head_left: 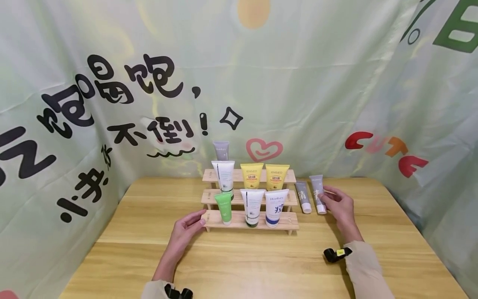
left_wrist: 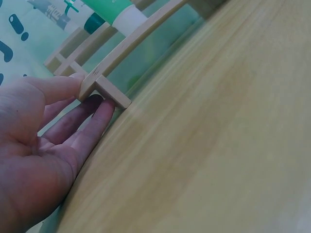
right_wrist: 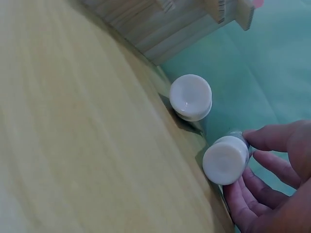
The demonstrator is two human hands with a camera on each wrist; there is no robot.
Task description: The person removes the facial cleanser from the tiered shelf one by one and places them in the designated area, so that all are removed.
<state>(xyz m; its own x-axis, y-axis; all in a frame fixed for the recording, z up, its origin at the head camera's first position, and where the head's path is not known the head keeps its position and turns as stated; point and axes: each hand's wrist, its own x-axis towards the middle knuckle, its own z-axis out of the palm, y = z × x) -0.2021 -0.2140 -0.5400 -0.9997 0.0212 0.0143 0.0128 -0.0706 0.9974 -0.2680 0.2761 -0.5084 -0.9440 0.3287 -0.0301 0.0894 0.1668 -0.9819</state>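
My left hand [head_left: 186, 228] grips the left end of the lowest step of a three-step wooden stand [head_left: 292, 220]. In the left wrist view the thumb lies on the corner of the step and fingers curl by its short leg [left_wrist: 112, 92]. At the right, my right hand [head_left: 340, 204] pinches a grey tube [head_left: 316, 185] between thumb and fingers; its round white cap [right_wrist: 224, 161] faces the right wrist camera. Just left of it, a second grey tube [head_left: 303, 194] lies on the table [head_left: 254, 257], cap towards me.
On the stand are a grey tube [head_left: 221, 150] at the top, a white tube [head_left: 223, 172] and two yellow tubes [head_left: 252, 173] behind, and a green tube [head_left: 224, 204] with two white tubes [head_left: 252, 204] in front. A printed curtain [head_left: 298, 104] hangs behind the table.
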